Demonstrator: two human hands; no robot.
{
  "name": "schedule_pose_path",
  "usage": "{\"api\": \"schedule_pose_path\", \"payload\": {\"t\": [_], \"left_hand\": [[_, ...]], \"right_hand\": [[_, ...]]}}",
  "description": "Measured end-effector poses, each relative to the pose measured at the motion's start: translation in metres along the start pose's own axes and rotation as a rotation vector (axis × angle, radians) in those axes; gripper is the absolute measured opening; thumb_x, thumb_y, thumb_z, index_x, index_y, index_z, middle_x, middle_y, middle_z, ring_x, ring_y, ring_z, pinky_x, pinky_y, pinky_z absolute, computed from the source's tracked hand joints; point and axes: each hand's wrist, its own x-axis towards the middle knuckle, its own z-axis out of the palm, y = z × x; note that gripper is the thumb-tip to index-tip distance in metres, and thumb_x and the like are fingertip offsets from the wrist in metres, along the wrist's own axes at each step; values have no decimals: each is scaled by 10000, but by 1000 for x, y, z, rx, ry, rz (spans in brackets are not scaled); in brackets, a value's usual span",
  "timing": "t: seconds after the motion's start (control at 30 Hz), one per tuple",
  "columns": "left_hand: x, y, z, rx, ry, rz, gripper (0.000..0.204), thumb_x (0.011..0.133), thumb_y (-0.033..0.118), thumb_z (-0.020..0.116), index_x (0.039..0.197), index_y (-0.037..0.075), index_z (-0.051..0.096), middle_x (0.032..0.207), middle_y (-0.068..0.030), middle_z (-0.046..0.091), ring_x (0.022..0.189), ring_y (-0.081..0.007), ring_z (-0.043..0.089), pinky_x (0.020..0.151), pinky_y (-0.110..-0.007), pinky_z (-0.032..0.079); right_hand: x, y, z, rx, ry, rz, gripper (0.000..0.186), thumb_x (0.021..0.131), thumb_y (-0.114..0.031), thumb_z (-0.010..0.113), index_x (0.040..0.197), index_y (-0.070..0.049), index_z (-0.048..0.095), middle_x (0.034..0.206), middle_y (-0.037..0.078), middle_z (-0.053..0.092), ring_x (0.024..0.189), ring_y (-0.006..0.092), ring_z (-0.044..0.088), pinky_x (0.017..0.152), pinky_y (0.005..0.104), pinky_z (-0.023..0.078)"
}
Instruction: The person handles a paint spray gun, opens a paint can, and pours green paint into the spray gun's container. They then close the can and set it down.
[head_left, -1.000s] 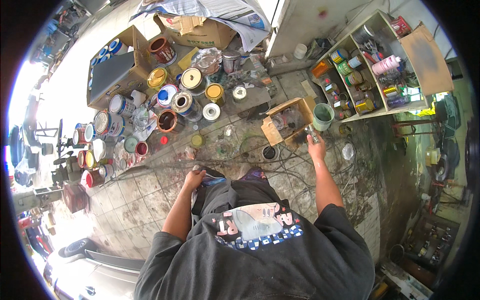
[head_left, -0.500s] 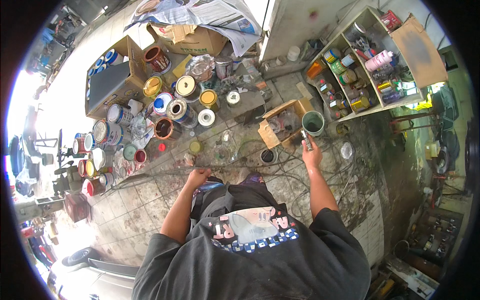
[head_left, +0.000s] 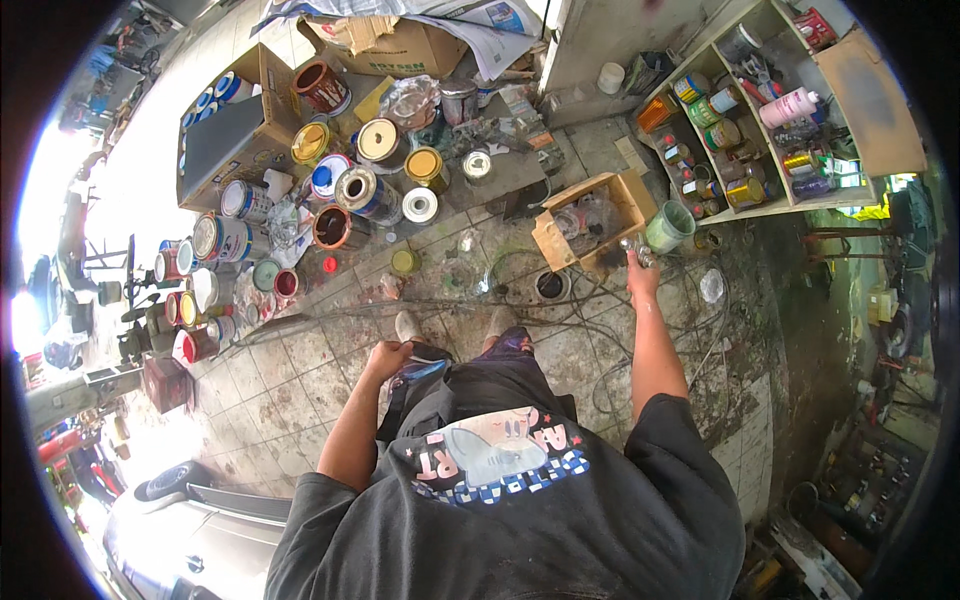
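My right hand (head_left: 643, 272) is closed round a shiny metal spray gun (head_left: 634, 248), reaching forward over the floor. Joined to it, as far as I can see, is a pale green cup (head_left: 670, 228), now tilted to the right. Just left of the cup lies an open cardboard box (head_left: 548, 240) with clear plastic inside. My left hand (head_left: 388, 360) is curled into a fist beside my left thigh; whatever it may hold is hidden. A small can with dark contents (head_left: 550, 286) stands on the floor left of my right hand.
Many paint cans (head_left: 368, 196) crowd the left, with a carton (head_left: 285, 130) behind them. A wooden shelf (head_left: 780, 212) of bottles and cans stands at the right. A thin hose (head_left: 590, 312) snakes over the stained tiles. A car (head_left: 235, 500) is at the lower left.
My right hand has moved forward with the spray gun, and the cup has tipped to the right. The left fist stays by my thigh. My view has shifted slightly.
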Motion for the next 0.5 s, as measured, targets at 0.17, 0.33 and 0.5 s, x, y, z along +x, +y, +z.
{"api": "schedule_pose_path", "payload": {"t": [0.17, 0.33, 0.5], "left_hand": [[-10, -33, 13, 73, 51, 35, 457, 932, 494, 686, 905, 57, 817, 726, -98, 738, 667, -194, 699, 705, -380, 548], [-18, -54, 25, 56, -37, -67, 497, 940, 513, 642, 942, 43, 802, 865, -201, 756, 892, -367, 744, 828, -470, 559], [-26, -52, 31, 43, 11, 12, 488, 938, 500, 648, 932, 34, 793, 874, -228, 747, 906, -384, 738, 836, -475, 553]], "right_hand": [[5, -17, -2, -125, 17, 88, 418, 1008, -322, 700, 1324, -50, 665, 1232, 157, 714, 1106, 343, 672, 922, 494, 498], [10, -28, -4, -154, -42, 30, 452, 1014, -322, 680, 1394, -81, 637, 1344, 154, 668, 1186, 355, 644, 952, 512, 496], [17, -26, -6, -214, -57, -29, 448, 1000, -350, 699, 1352, -75, 662, 1275, 151, 688, 1139, 346, 655, 925, 490, 503]]}}
